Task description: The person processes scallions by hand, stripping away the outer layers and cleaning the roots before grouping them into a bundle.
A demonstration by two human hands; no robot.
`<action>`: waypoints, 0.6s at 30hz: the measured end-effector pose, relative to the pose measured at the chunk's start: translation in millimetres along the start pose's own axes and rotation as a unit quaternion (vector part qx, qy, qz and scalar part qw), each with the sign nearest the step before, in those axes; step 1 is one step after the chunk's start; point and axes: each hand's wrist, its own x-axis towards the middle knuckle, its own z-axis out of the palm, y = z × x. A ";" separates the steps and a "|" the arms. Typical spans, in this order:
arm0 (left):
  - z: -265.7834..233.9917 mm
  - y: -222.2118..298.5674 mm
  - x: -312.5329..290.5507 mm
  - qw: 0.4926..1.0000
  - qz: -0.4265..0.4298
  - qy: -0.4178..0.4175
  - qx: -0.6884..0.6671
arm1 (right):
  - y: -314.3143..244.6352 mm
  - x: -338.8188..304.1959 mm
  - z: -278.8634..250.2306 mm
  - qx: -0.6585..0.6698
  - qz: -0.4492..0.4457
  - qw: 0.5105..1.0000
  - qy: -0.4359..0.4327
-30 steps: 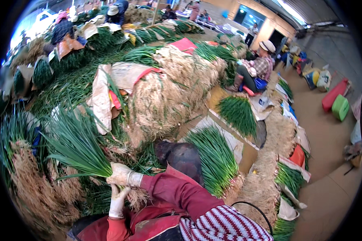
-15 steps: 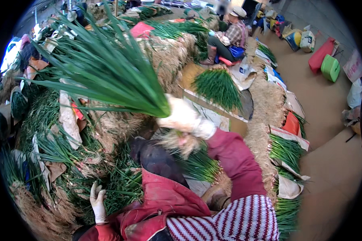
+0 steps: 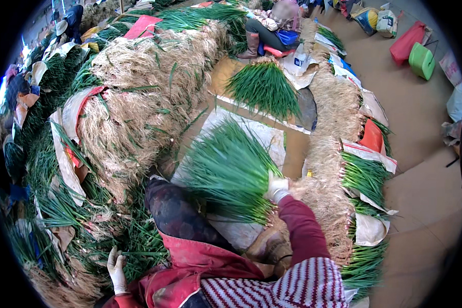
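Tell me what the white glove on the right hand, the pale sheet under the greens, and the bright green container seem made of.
White glove: thin matte fabric or rubber; it fits closely, but any weave is too small to see. Pale sheet: perhaps plastic or paper sacking, dull, flat and smudged. Green container: likely moulded plastic, smooth, evenly coloured, rounded corners.

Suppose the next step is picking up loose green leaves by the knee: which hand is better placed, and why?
Probably the left hand: it looks empty and is close beside the loose green leaves. The right hand is farther off, at the stem end of the green onion bunch.
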 end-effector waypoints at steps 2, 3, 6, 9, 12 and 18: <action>-1.0 3.2 -4.1 1.000 -0.005 0.018 0.008 | -14.5 9.0 60.3 -0.046 0.037 0.997 0.045; -3.3 9.5 -12.2 0.999 -0.002 0.038 0.020 | -27.4 8.1 59.6 -0.022 0.042 0.998 0.032; -11.2 20.9 -28.1 0.998 0.017 0.061 0.012 | -27.0 23.7 70.1 0.077 0.005 0.996 -0.037; -1.9 48.3 -40.3 0.997 0.042 0.060 0.007 | -25.5 24.5 58.4 -0.070 -0.035 0.997 -0.020; 2.9 57.9 -37.9 0.994 0.066 -0.002 -0.088 | -39.3 40.3 -21.6 -0.097 -0.099 0.984 -0.113; -6.8 53.9 -33.8 0.969 0.043 -0.015 -0.242 | -237.6 -60.0 -218.0 0.274 -0.495 0.791 0.234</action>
